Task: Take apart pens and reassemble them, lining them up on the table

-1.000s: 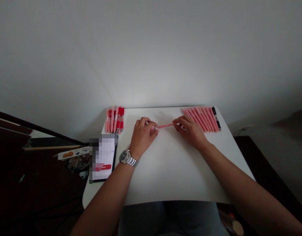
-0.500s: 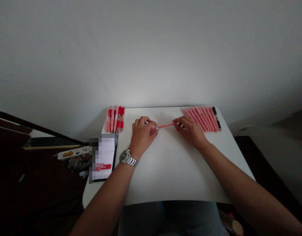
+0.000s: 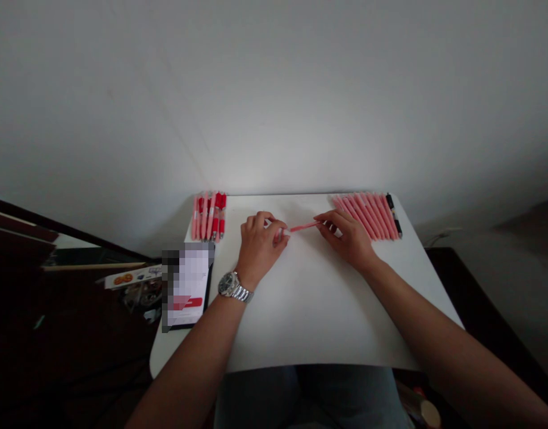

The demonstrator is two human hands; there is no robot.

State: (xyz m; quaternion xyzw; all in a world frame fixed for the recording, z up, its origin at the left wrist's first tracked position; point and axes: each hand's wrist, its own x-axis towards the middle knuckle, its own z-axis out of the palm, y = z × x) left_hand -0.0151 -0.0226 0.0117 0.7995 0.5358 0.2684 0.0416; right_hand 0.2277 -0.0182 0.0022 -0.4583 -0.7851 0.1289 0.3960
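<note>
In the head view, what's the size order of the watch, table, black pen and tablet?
1. Table
2. Tablet
3. Watch and black pen: they look about equally long, so I won't rank them.

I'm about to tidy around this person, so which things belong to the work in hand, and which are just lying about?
Likely in use:
- pink stick, in the right hand
- pale piece, in the left hand
- pens at left and right, probably

Apparently just lying about:
- screen device
- sticker-marked strip
</note>
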